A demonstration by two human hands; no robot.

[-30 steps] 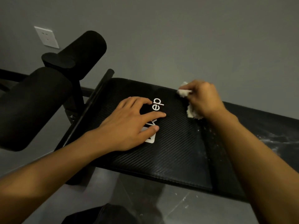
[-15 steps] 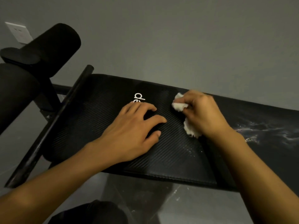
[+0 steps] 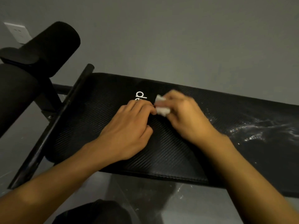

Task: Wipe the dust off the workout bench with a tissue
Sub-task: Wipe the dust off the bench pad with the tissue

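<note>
Right hand (image 3: pixel 182 115) had its grip closed around the crumpled tissue (image 3: pixel 161 109) on the bench pad (image 3: pixel 169 154); left hand (image 3: pixel 129 126) lay flat, loosely open, at 9 o'clock of it, dust (image 3: pixel 258 130) at 3.

White letter "d" (image 3: pixel 140 95) on the black workout bench (image 3: pixel 178 152) pad, remaining lettering hidden under the hands.

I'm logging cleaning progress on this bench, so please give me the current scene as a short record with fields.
left hand: flat on the bench pad, holding nothing
right hand: clutching the tissue
tissue: white, crumpled, pressed on the pad beside the left fingertips
bench pad: black, ribbed, logo partly covered
dust: white streaks on the pad to the right of the hands, not yet wiped
</note>
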